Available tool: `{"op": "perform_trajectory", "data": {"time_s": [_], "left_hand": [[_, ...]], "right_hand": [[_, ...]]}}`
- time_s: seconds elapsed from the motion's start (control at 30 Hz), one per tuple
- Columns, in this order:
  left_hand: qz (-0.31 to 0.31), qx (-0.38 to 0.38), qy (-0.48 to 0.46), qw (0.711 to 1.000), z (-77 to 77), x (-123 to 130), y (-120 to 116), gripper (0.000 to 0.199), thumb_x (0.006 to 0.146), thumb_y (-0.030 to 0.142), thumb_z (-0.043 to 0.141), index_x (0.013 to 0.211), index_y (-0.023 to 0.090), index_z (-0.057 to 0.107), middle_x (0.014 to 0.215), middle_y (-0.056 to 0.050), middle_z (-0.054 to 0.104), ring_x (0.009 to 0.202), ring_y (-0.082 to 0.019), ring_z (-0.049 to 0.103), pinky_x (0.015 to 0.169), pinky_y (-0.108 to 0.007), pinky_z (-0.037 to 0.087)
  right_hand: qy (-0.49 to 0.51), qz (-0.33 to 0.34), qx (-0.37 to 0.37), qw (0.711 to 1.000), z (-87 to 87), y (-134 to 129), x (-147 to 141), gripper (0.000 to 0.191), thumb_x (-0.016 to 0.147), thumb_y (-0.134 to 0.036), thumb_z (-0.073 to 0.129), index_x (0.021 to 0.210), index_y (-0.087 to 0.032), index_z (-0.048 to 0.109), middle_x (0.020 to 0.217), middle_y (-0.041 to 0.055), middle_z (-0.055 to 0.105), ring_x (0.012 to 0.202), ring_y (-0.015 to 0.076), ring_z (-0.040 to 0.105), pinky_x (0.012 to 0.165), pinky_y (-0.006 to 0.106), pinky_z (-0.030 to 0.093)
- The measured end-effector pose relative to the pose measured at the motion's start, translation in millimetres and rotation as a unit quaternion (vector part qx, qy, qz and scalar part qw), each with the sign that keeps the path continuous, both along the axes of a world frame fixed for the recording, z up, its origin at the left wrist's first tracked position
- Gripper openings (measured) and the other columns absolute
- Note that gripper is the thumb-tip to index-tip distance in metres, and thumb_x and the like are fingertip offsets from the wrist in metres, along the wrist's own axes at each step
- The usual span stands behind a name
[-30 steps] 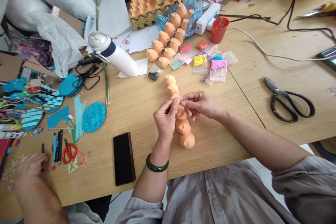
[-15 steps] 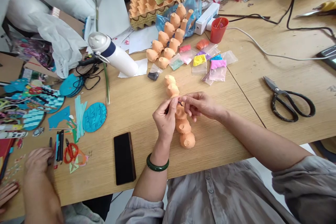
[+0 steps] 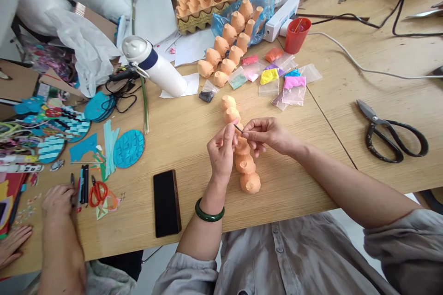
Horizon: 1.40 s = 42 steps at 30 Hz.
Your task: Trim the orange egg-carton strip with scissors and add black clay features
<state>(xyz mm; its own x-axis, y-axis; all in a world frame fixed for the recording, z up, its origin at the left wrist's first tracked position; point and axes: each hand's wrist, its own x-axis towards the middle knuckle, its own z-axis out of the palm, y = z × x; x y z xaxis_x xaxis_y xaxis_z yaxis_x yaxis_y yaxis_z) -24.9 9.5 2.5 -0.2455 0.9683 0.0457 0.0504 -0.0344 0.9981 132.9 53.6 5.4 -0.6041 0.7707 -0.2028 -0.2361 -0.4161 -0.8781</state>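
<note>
Between my two hands is a thin dark strip (image 3: pixel 238 128), short and slightly slanted. My left hand (image 3: pixel 220 150) pinches its upper left end between thumb and finger. The fingertips of my right hand (image 3: pixel 265 134) are closed on its lower right end. Just beneath my hands lies a row of orange egg-carton cups (image 3: pixel 245 164), running away from me on the table; its middle is partly covered by my fingers. Beyond it rests a small packet of black material (image 3: pixel 206 96), apparently modelling clay. Several other clear packets of coloured material, one of them yellow (image 3: pixel 269 76), lie farther right.
Large black-handled scissors (image 3: pixel 391 133) lie right; a phone (image 3: pixel 166 203) lies left. A white bottle (image 3: pixel 157 69), more carton cups (image 3: pixel 221 46) and a red cup (image 3: pixel 296 36) stand behind. Another person's hand (image 3: pixel 58 199) rests at far left near orange-handled scissors (image 3: pixel 98 192).
The dark strip now shows stretched more plainly between my fingertips, where before it was mostly hidden and curved. My hands have shifted only a little; the whole view has moved slightly.
</note>
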Motion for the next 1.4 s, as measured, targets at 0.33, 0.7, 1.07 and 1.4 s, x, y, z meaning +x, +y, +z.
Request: {"op": "perform_trajectory", "data": {"time_s": [0.33, 0.7, 1.07, 1.4], "left_hand": [[0.013, 0.03, 0.051, 0.998, 0.8, 1, -2, 0.029, 0.094, 0.046, 0.069, 0.103, 0.022, 0.084, 0.089, -0.004, 0.079, 0.083, -0.017, 0.073, 0.076, -0.027, 0.057], [0.029, -0.023, -0.019, 0.999, 4.1, -21, 12, 0.031, 0.093, 0.042, 0.069, 0.11, 0.02, 0.081, 0.06, 0.005, 0.046, 0.048, -0.006, 0.033, 0.044, -0.021, 0.027], [0.016, -0.166, 0.145, 0.975, -12.9, -34, -62, 0.055, 0.087, 0.052, 0.074, 0.127, 0.014, 0.073, 0.112, -0.013, 0.077, 0.071, -0.014, 0.066, 0.059, -0.024, 0.05], [0.003, -0.142, -0.062, 0.988, -17.2, 1, -3, 0.068, 0.078, 0.035, 0.083, 0.139, 0.012, 0.062, 0.124, -0.016, 0.072, 0.07, -0.011, 0.064, 0.046, -0.017, 0.039]], "right_hand": [[-0.017, -0.008, -0.007, 1.0, -1.3, 1, 1, 0.048, 0.072, -0.051, 0.089, 0.096, -0.015, 0.069, 0.059, -0.0049, 0.065, 0.041, 0.0073, 0.056, 0.041, 0.02, 0.05], [-0.043, -0.118, 0.041, 0.991, -20.7, 13, -1, 0.046, 0.067, -0.058, 0.089, 0.079, -0.018, 0.07, 0.051, -0.0069, 0.056, 0.039, 0.0049, 0.039, 0.043, 0.024, 0.052], [-0.065, -0.121, 0.085, 0.987, -22.3, 15, 1, 0.039, 0.065, -0.057, 0.087, 0.073, -0.02, 0.076, 0.076, 0.0001, 0.072, 0.074, 0.013, 0.059, 0.075, 0.027, 0.049], [-0.043, -0.136, 0.113, 0.983, -20.4, 21, 10, 0.046, 0.065, -0.065, 0.086, 0.072, -0.02, 0.075, 0.078, 0.001, 0.073, 0.079, 0.0147, 0.064, 0.086, 0.031, 0.053]]}}
